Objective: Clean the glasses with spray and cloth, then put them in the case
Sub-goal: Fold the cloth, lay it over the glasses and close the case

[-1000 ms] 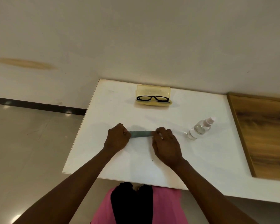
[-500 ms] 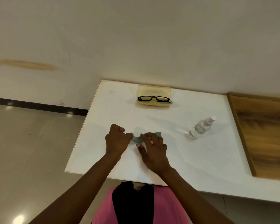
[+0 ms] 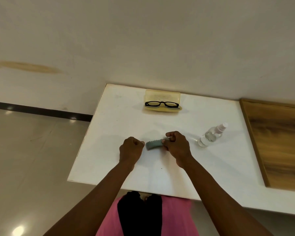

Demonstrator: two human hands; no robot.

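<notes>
While both hands sit near table [image 3: 109, 133] centre, the cloth [image 3: 154, 144] is stretched between them, folded into a narrow grey strip with a zigzag top edge. Right hand [image 3: 176, 147] pinches its right end, fingers curled round it. Left hand [image 3: 130, 149] is fisted at the strip's left end, fingertips touching the cloth; looks like a pinch, but the grip itself is hidden. Cloth looks just above or on the table, can't tell which.

Glasses [image 3: 162, 104], black frame, sit at 12 o'clock from the hands, well apart, in the open yellow case [image 3: 162, 97]; lid stands up behind them. Case is near the far table edge by the wall.

Spray [image 3: 211, 135], clear with pale cap, lies tilted on the table at 3 o'clock from the right hand, near but not touching, cap pointing to 1 o'clock.

Wood board [image 3: 279, 142] borders the table on the right. Pink and black clothing [image 3: 140, 217] shows at 6 o'clock, below the table edge.
</notes>
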